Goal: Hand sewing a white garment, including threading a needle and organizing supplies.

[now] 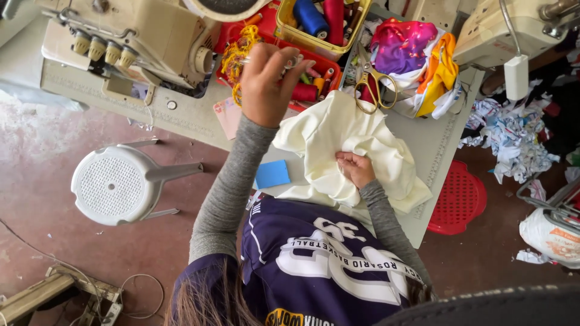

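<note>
My left hand [269,84] is raised over the table edge, its fingers closed around a small metal tool [291,61] that I cannot identify for certain. It hovers just in front of a red tray [329,65] of thread spools and a tangle of yellow thread [238,54]. My right hand [356,169] rests lower down on a crumpled cream fabric [338,136], pinching a fold of it. The fabric lies on the grey sewing table [432,142] and spills toward my lap.
A cream sewing machine [139,42] stands at the far left and another [513,27] at the far right. Gold-handled scissors [376,90], a colourful cloth pile [417,57], a yellow spool basket [320,24] and a blue square [272,174] are on the table. On the floor are a white stool [121,184], a red basket [460,199] and cloth scraps [513,139].
</note>
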